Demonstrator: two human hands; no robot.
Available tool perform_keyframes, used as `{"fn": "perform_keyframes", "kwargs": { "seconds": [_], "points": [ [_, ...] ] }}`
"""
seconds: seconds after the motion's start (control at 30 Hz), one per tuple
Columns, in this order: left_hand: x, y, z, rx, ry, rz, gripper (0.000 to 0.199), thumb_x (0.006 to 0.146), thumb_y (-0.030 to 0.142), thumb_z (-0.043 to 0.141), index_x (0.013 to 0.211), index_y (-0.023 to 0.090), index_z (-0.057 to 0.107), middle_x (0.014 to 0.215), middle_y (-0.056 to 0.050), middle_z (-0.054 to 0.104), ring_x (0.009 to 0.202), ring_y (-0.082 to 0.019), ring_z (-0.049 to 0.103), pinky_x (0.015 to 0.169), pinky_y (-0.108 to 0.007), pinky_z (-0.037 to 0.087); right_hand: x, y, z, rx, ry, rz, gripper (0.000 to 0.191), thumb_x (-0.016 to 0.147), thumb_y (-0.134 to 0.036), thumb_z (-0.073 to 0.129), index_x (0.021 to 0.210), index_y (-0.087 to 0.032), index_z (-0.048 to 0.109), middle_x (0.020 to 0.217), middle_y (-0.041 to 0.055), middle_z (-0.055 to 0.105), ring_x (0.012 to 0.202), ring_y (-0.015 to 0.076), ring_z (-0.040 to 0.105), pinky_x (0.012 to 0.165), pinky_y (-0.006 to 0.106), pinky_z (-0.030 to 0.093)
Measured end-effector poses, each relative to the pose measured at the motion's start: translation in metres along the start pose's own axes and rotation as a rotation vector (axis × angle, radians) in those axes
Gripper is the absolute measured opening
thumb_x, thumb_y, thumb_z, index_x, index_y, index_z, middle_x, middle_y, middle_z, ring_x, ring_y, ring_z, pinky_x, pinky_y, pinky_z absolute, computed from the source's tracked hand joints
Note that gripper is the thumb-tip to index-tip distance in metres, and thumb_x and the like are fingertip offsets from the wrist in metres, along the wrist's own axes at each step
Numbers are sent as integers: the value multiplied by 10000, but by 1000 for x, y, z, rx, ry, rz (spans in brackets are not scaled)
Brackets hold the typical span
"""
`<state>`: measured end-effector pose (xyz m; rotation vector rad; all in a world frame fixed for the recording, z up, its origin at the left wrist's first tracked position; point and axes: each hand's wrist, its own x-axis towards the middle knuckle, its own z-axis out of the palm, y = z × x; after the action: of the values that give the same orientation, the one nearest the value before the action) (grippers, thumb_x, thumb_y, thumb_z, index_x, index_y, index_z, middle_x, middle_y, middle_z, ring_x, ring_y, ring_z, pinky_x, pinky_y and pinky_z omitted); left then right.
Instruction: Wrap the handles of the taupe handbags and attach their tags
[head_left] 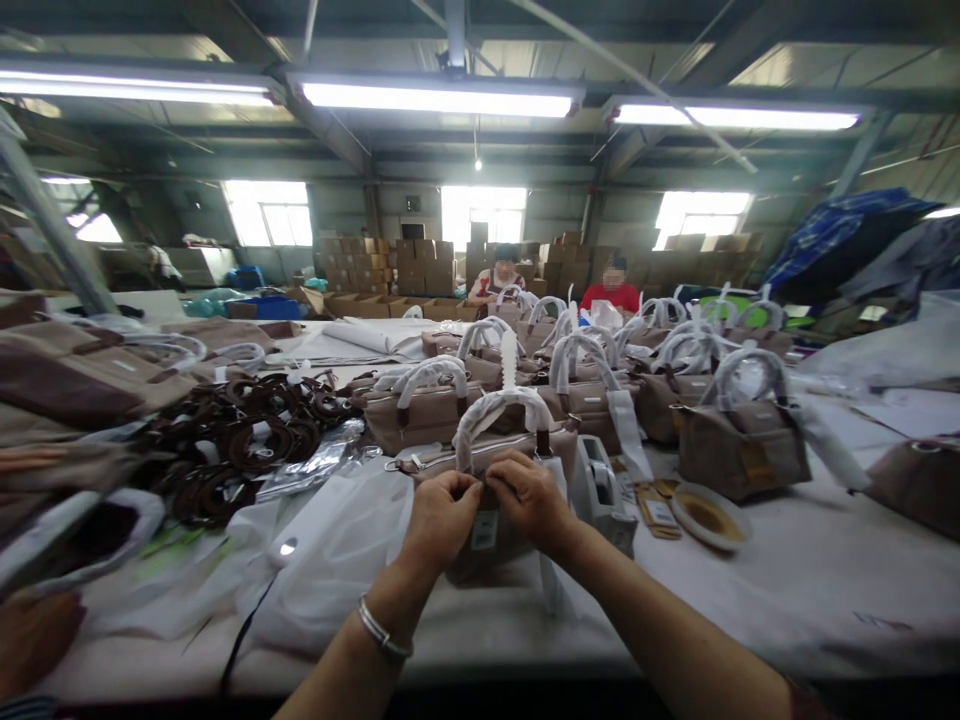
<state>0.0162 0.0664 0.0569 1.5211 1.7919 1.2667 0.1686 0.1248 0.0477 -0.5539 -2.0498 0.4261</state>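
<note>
A taupe handbag point(487, 566) stands upright in front of me on the white-covered table. Its handle point(501, 408) is wrapped in white film, and a zip runs along its top. My left hand point(442, 518) and my right hand point(531, 500) meet at the bag's front, just under the handle's base. Both are closed, thumbs and fingertips pinched close together; whatever sits between them is too small to make out. A small white tag point(484, 530) shows just below the fingertips. The left wrist wears a silver bangle point(382, 628).
Several wrapped-handle bags point(742, 440) crowd the table's middle and right. Coiled brown straps point(259, 435) and clear plastic bags point(337, 560) lie left. A grey-white dispenser point(604, 495), brown packets point(658, 508) and a round dish point(711, 517) sit right. Another person's hand point(37, 640) is left; two people sit opposite.
</note>
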Motion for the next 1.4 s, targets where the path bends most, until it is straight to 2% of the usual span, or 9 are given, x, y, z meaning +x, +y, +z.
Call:
{"fn": "perform_keyframes", "kwargs": {
  "seconds": [0.1, 0.2, 0.33, 0.4, 0.47, 0.57, 0.73, 0.97, 1.4],
  "points": [
    [0, -2, 3, 108, 44, 62, 164, 822, 269, 595, 756, 183, 718, 760, -36, 725, 726, -189, 656, 675, -290, 474, 3, 0, 5, 57, 87, 21, 124, 900, -140, 537, 858, -192, 641, 963, 73, 660, 951, 209, 614, 853, 332, 491],
    [-1, -6, 4, 224, 85, 153, 127, 828, 210, 595, 767, 180, 702, 805, -47, 717, 793, -195, 651, 730, -302, 468, 2, 0, 9, 84, 153, 133, 114, 896, -149, 550, 820, -196, 621, 875, 47, 657, 858, 191, 612, 800, 316, 489],
    [-2, -8, 5, 344, 116, 216, 143, 858, 188, 572, 762, 172, 677, 815, -61, 694, 803, -206, 635, 749, -324, 464, -2, -4, 9, -27, 130, 127, 129, 900, -169, 536, 814, -187, 631, 897, 65, 663, 912, 219, 591, 856, 358, 452],
    [-2, -8, 5, 374, 123, 233, 151, 870, 188, 564, 766, 172, 673, 814, -63, 688, 803, -213, 632, 748, -332, 466, -2, -7, 10, 37, 93, 143, 137, 905, -190, 529, 824, -185, 639, 894, 62, 667, 897, 213, 597, 839, 349, 453],
    [-1, -7, 5, 378, 124, 243, 144, 871, 182, 568, 777, 170, 677, 811, -65, 687, 804, -219, 633, 749, -337, 470, -2, -7, 13, 203, 62, 261, 139, 903, -224, 534, 815, -189, 635, 781, 31, 653, 748, 176, 600, 720, 305, 467],
    [0, -8, 3, 321, 103, 299, 128, 867, 173, 583, 787, 173, 682, 812, -60, 688, 814, -217, 636, 767, -337, 479, -1, -3, 19, 476, 95, 527, 167, 883, -295, 559, 762, -190, 609, 580, -28, 576, 519, 125, 512, 540, 255, 412],
    [1, -15, -3, 153, 96, 388, 118, 886, 149, 575, 932, 189, 676, 868, -35, 711, 824, -185, 654, 772, -300, 499, -1, 6, 26, 719, 121, 736, 232, 781, -397, 667, 734, -177, 612, 541, -33, 582, 482, 109, 492, 484, 229, 359],
    [4, -12, -4, 241, 111, 512, 193, 929, 140, 527, 918, 199, 710, 865, -46, 688, 816, -178, 638, 776, -295, 506, 2, 7, 29, 798, 104, 786, 304, 729, -454, 732, 734, -166, 635, 538, -38, 583, 460, 88, 462, 459, 214, 335],
    [-1, -3, -3, 518, 202, 473, 203, 942, 179, 505, 825, 201, 670, 824, -49, 632, 806, -197, 593, 741, -301, 458, 0, 6, 37, 983, 131, 835, 294, 697, -411, 782, 751, -157, 645, 594, -28, 613, 472, 69, 459, 447, 191, 328]
  ]
}}
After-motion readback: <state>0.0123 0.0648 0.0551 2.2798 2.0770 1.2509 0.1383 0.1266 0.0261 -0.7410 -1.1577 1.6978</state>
